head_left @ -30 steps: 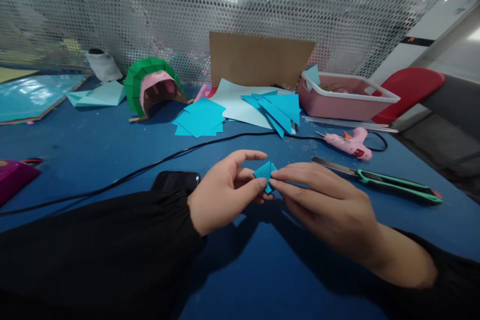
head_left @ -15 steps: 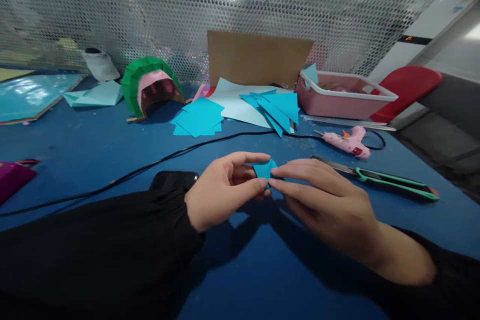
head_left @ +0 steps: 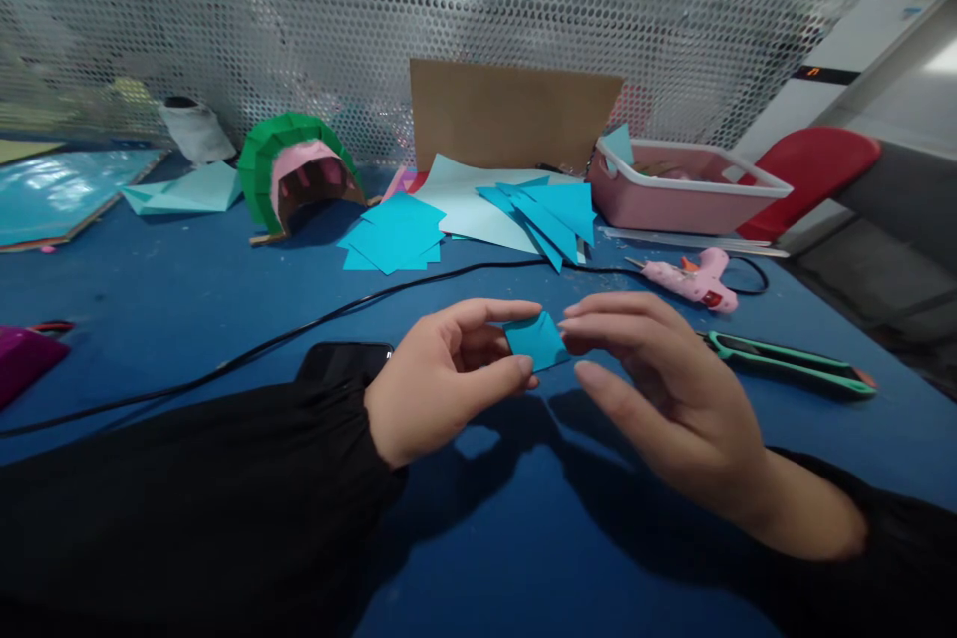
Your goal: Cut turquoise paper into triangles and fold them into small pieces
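left hand (head_left: pixel 441 379): pinches blue paper square (head_left: pixel 536 341) | right hand (head_left: pixel 658 379): loose, fingertips beside it

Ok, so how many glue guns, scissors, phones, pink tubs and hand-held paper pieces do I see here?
Glue gun: 1
Scissors: 1
Phone: 1
Pink tub: 1
Folded blue paper piece, pinched in the left hand: 1
Total: 5

L hand (head_left: pixel 441 381): palm turned inward, thumb and forefinger pinched together, other fingers curled. R hand (head_left: pixel 662 389): fingers loosely spread, thumb apart from forefinger. Both forearms angled inward.
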Motion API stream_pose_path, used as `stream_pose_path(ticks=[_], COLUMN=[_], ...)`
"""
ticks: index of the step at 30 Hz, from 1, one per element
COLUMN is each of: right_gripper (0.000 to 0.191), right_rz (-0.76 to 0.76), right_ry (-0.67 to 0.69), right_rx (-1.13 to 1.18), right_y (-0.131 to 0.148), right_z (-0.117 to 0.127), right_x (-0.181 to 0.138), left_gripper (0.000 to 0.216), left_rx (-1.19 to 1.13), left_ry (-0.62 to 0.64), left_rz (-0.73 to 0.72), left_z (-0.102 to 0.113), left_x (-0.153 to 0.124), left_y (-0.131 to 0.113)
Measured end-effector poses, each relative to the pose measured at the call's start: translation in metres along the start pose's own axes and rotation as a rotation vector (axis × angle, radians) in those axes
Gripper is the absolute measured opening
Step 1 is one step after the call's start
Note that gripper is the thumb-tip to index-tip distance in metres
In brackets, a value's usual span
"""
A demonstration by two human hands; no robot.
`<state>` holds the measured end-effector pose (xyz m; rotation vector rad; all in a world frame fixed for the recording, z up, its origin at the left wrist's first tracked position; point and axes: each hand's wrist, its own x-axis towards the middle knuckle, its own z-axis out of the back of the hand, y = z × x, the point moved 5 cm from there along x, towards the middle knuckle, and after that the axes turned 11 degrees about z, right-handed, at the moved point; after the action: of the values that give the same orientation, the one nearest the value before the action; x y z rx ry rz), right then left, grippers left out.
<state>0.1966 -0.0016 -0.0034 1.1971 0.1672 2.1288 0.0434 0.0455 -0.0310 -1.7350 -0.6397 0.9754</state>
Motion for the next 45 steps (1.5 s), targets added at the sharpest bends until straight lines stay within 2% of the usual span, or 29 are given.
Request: stream_pose_path(ticks=[2, 3, 5, 7, 11, 23, 30, 38, 45], right_gripper=[0.011, 0.008, 0.019, 0.031, 0.036, 0.034, 0.028, 0.032, 0.027], right_rz=[-0.166, -0.241, -0.35, -0.396, -0.415, -0.454, -0.551, -0.477, -0.479], right_ry=[-0.038, -0.014, 0.092, 0.183, 0.193, 0.215, 0.13, 0.167, 0.1], right_rx=[0.111, 0.161, 0.25, 0.317, 0.367, 0.372, 0.553, 0.463, 0.487], right_y=[-0.01, -0.014, -0.019, -0.02, -0.02, -0.02, -0.026, -0.024, -0.024], right_z=[0.0, -0.002, -0.009, -0.015, -0.016, -0.018, -0.019, -0.017, -0.015], right_x=[-0.001, -0.001, -0.002, -0.003, -0.003, -0.006, -0.01, -0.005, -0.003], left_gripper=[0.041, 0.041, 0.041, 0.04, 0.04, 0.035, 0.032, 0.034, 0.045], left_rx=[0.048, 0.074, 0.123, 0.164, 0.204, 0.235, 0.247, 0.257, 0.215], left_ry=[0.0, -0.004, -0.014, -0.019, -0.008, -0.014, 0.03, 0.1, 0.145], left_rz=[-0.025, -0.037, -0.055, -0.069, -0.073, -0.063, -0.056, -0.018, 0.064], left_z=[0.0, 0.0, 0.0, 0.0, -0.001, -0.001, -0.001, -0.006, -0.008], left_x=[-0.001, -0.002, -0.002, -0.003, -0.003, -0.003, -0.003, -0.003, -0.004], left_y=[-0.001, -0.002, -0.003, -0.004, -0.004, -0.003, -0.002, 0.0, 0.002])
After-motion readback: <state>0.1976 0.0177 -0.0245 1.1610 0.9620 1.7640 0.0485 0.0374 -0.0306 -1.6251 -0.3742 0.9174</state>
